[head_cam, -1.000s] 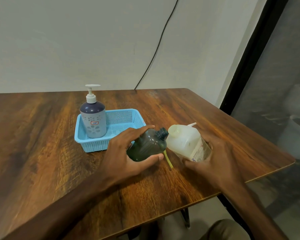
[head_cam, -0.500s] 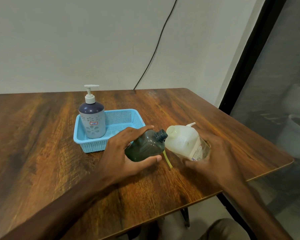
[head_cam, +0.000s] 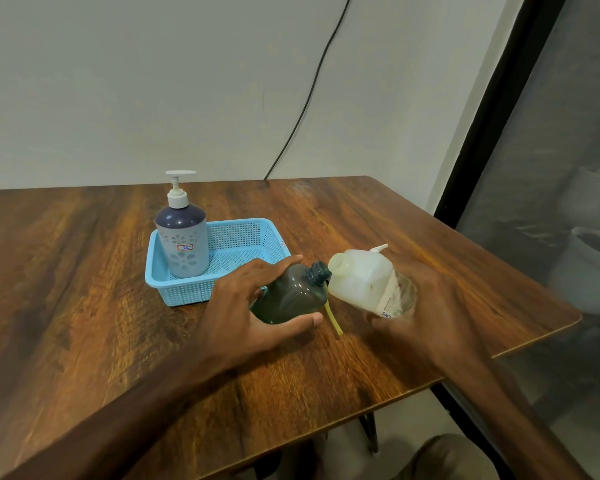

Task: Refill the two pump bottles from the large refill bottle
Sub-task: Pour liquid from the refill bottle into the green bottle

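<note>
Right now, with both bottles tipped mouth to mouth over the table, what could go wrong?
1. The white refill bottle and the dark bottle are both tilted and held above the wooden table; their mouths look barely aligned, so liquid may spill past the narrow neck.
2. The left hand grips the dark bottle with fingertips only; it could slip.
3. A yellowish tube lies just under the mouths and could catch drips or get knocked.

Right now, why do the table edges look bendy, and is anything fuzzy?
Head view: the wide-angle lens bows the table edges and the door frame; the left hand and forearm look slightly smeared; the pump bottle in the basket is sharp; soft light, faint shadows, no glare.
</note>
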### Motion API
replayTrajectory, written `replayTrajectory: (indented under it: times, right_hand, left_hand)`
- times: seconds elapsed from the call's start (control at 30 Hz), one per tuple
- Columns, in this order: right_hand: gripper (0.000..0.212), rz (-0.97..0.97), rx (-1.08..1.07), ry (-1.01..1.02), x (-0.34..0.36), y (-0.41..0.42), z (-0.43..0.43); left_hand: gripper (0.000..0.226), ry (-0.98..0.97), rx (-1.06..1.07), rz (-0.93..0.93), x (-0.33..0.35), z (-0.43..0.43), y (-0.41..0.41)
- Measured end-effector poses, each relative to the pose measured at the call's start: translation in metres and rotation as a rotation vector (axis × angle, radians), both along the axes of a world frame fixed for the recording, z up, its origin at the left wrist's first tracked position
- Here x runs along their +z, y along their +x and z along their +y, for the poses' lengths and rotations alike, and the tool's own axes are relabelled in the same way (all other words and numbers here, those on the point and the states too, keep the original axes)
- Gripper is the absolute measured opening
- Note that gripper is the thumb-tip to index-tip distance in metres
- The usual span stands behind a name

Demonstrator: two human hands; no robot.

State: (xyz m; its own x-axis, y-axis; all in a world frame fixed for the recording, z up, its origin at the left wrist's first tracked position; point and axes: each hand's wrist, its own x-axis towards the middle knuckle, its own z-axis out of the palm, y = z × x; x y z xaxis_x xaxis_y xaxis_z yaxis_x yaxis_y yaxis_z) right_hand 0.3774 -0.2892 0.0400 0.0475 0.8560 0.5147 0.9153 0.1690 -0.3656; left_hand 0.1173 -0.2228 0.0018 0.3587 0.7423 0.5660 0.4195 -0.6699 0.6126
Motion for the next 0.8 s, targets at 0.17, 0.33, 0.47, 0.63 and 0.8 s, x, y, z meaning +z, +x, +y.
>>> replayTrajectory:
  times: [0.17,0.33,0.47,0.63,0.8]
  right_hand:
    - [0.061,-0.018,-0.016,0.029,0.002,-0.002,-0.001]
    - [0.061,-0.038,-0.019,0.026,0.002,-0.001,0.002]
    - [0.061,-0.053,-0.009,0.046,0.004,0.000,0.002]
    - [0.068,-0.066,0.002,0.058,0.008,-0.001,0.001]
    - [0.055,-0.092,-0.021,0.068,0.010,-0.001,0.002]
  left_hand:
    - [0.074,0.000,-0.006,0.003,0.001,-0.001,0.000]
    - [0.078,-0.018,-0.005,-0.002,0.000,0.000,-0.001]
    - [0.077,-0.013,0.001,0.002,0.000,0.000,-0.001]
    - [0.076,-0.003,0.015,-0.001,0.002,0.000,0.000]
    - [0.079,0.003,0.040,0.007,0.003,-0.001,0.000]
